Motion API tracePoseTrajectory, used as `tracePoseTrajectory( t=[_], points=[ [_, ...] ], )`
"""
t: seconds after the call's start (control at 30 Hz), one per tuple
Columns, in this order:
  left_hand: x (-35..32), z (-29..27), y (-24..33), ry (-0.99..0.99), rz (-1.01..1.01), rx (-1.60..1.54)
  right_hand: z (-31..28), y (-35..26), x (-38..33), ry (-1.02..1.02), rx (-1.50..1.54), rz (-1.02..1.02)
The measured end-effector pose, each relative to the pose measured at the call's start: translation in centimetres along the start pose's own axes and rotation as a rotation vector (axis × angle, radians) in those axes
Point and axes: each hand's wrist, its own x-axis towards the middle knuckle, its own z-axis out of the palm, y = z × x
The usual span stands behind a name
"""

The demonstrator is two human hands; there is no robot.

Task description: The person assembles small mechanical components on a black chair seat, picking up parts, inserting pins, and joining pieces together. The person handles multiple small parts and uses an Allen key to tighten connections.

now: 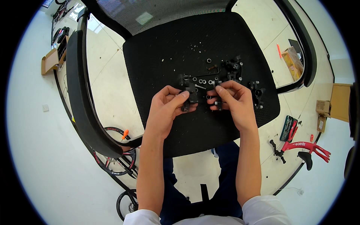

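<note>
Chair seat (pixel 157 56); part (pixel 190 98) half-hidden by fingers (pixel 180 98)

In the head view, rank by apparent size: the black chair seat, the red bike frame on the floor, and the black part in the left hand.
1. Black chair seat, by far the largest.
2. Red bike frame.
3. Black part in the left hand, though it sits nearer the camera than the frame.

- Floor (pixel 30 157): pale glossy tile, brightly and evenly lit.
- Office chair (pixel 157 56): black mesh seat at centre, armrests at 9 and 3 o'clock.
- Cardboard boxes (pixel 339 101): 3 o'clock and 10 o'clock.
- Red bicycle frame (pixel 311 147): 4 o'clock.
- Bicycle wheel (pixel 118 157): 7 o'clock.
</note>
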Motion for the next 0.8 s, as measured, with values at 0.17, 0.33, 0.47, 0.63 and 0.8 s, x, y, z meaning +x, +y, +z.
tracePoseTrajectory(
  t=[0.17,0.33,0.47,0.63,0.8],
  points=[
    [0.1,0.9,-0.6,0.056,0.026,0.106,0.0,0.6,0.2,0.003,0.075,-0.025],
    [0.0,1.6,-0.7,-0.025,0.135,0.264,0.7,1.0,0.2,0.059,0.001,-0.125],
    [-0.1,2.3,-1.1,-0.067,0.194,0.322,1.2,1.5,0.1,0.102,-0.101,-0.211],
    [-0.1,2.4,-1.6,-0.071,0.234,0.308,1.4,1.3,0.1,0.094,-0.155,-0.205],
    [0.0,2.4,-1.9,-0.042,0.224,0.176,0.8,1.0,0.0,0.064,-0.241,-0.137]
  ],
)
